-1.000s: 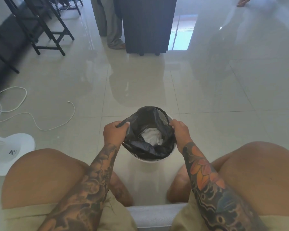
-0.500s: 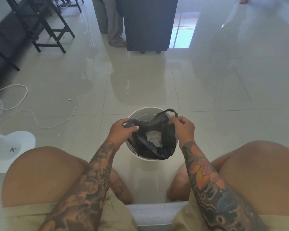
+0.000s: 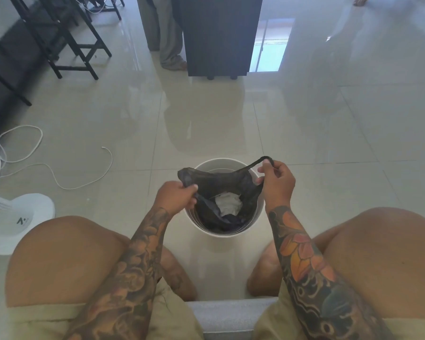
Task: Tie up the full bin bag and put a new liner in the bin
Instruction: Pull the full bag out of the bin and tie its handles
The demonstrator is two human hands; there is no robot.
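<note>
Both hands grip black bin bag point(image 3: 231, 190) in white bin point(image 3: 260, 214) — left hand point(image 3: 176, 197) bunches rim, right hand point(image 3: 277, 181) pinches handle loop; white paper inside.

The white bin point(image 3: 225, 168) stands on the tiled floor point(image 3: 317, 133) between the person's two knees, which close in its near sides. Beyond the bin the floor lies open up to a dark cabinet point(image 3: 219, 38). Left of the bin, well apart, lie a white cable point(image 3: 84, 185) and a fan base point(image 3: 22, 222); right of the bin the floor is bare.
</note>
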